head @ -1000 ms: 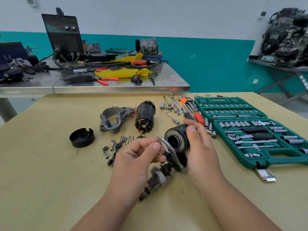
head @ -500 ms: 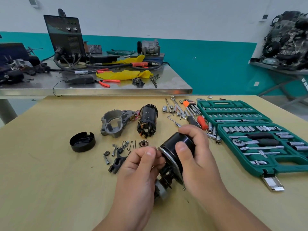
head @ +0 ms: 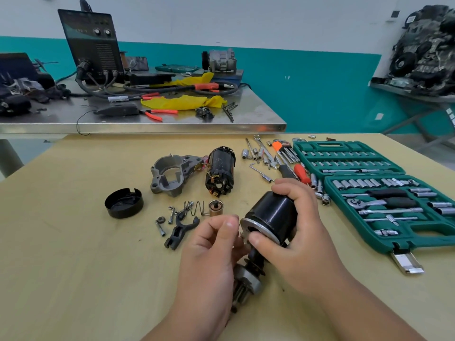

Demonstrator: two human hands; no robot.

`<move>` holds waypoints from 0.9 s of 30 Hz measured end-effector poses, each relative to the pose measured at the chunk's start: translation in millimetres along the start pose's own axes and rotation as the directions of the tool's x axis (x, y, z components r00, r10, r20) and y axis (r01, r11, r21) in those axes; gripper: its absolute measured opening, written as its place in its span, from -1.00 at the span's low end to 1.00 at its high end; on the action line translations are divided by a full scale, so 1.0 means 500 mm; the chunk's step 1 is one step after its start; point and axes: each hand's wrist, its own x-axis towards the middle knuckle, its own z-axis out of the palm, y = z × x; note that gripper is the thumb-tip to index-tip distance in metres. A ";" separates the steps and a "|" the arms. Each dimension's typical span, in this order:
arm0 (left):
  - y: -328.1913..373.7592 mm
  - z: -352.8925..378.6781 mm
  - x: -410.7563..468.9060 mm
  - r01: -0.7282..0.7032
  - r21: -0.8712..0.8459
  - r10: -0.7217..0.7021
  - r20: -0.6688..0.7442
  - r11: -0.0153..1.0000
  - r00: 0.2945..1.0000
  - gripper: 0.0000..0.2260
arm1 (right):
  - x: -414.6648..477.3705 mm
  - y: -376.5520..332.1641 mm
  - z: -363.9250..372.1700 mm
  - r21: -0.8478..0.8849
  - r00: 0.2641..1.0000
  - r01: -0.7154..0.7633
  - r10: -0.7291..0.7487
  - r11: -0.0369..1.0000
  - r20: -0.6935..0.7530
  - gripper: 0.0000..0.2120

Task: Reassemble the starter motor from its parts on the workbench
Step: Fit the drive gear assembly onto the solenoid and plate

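My right hand (head: 299, 232) grips a black cylindrical motor housing (head: 273, 215), tilted with its metal-rimmed end toward me. My left hand (head: 211, 254) holds the pinion drive shaft (head: 247, 281) that sticks out below the housing, fingers pinched at the rim. On the wooden bench (head: 73, 242) lie the armature (head: 219, 169), a grey aluminium nose housing (head: 172, 174), a black end cap (head: 123, 202), a spring (head: 194, 207), a copper plunger (head: 216, 207), a black shift fork (head: 181, 230) and a few bolts (head: 165, 221).
An open green socket set case (head: 384, 193) fills the right side, with loose sockets, hex keys (head: 283, 151) and a red-handled screwdriver (head: 301, 173) beside it. A steel table (head: 147, 124) with a welder, cables and pliers stands behind the bench.
The black housing has been turned over: its open mouth faced up earlier, and its closed end now points up and away. Both hands have shifted slightly with it.
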 end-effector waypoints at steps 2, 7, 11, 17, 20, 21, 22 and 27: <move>-0.001 -0.009 0.004 -0.026 0.124 0.028 -0.011 0.992 1.000 -0.90 | 0.001 0.000 -0.003 0.037 0.999 -0.031 0.030 0.999 0.035 -0.40; 0.022 -0.018 0.020 -0.118 0.274 0.108 0.051 0.954 0.993 -0.81 | 0.019 0.015 -0.008 0.168 0.972 -0.236 0.234 0.957 0.033 -0.52; 0.032 -0.018 0.015 -0.234 0.387 0.169 0.196 0.892 0.966 -0.82 | 0.021 0.026 0.000 0.278 0.924 -0.381 0.374 0.882 0.079 -0.59; 0.017 -0.028 0.019 -0.195 0.436 0.184 0.067 0.878 0.981 -0.86 | 0.009 0.028 0.033 0.548 0.768 -0.620 0.578 0.562 0.276 -0.48; 0.006 -0.025 0.016 -0.099 0.396 0.104 0.010 0.913 0.995 -0.83 | 0.011 0.035 0.034 0.622 0.669 -0.704 0.614 0.342 0.419 -0.27; 0.003 -0.021 0.013 -0.091 0.395 0.099 0.001 0.914 0.995 -0.82 | 0.014 0.037 0.033 0.646 0.651 -0.710 0.613 0.281 0.448 -0.23; 0.000 -0.017 0.009 -0.098 0.385 0.107 0.000 0.917 0.994 -0.82 | 0.016 0.040 0.031 0.670 0.643 -0.705 0.607 0.231 0.467 -0.20; -0.012 0.008 -0.014 -0.308 0.440 0.294 0.101 0.844 0.950 -0.84 | 0.025 0.037 0.021 0.780 0.704 -0.625 0.459 0.039 0.542 -0.50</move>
